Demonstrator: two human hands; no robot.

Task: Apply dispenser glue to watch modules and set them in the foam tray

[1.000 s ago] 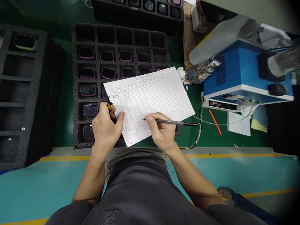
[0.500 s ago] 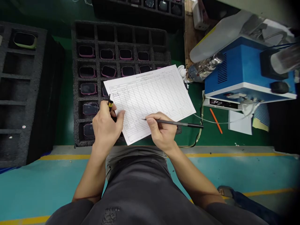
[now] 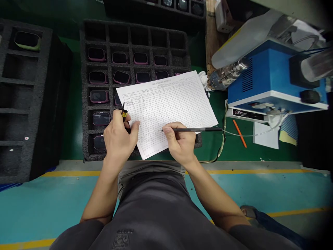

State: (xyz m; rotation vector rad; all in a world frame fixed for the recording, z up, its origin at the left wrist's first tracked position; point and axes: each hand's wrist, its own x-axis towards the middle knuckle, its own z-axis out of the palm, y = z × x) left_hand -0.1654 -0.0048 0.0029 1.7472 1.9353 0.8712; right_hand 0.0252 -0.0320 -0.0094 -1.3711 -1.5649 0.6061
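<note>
A printed form sheet [image 3: 171, 107] with a ruled table and some handwriting at its upper left lies slantwise over the black foam tray [image 3: 84, 86]. My right hand [image 3: 182, 140] is closed around a slim black pen [image 3: 200, 129], its tip at the lower middle of the form. My left hand [image 3: 121, 135] is at the form's left edge, its thumb resting on the paper. Its curled fingers hold a small black-and-yellow tool [image 3: 124, 113] with a thin dark tip; the rest of the tool is hidden. Smartwatches [image 3: 99, 96] with pink-purple cases sit in several tray compartments, partly covered by the form.
Left stands another foam tray [image 3: 47, 69] with a green-cased watch [image 3: 27, 40]. On the right are a blue machine [image 3: 260, 69], a clear bottle [image 3: 229, 73], an orange stick [image 3: 239, 133] and a cable [image 3: 224, 128]. A person's shoe [image 3: 248, 211] shows at lower right.
The pen in my right hand has swung to a more level angle, and its tip has moved slightly right and up on the form. My left hand keeps its hold.
</note>
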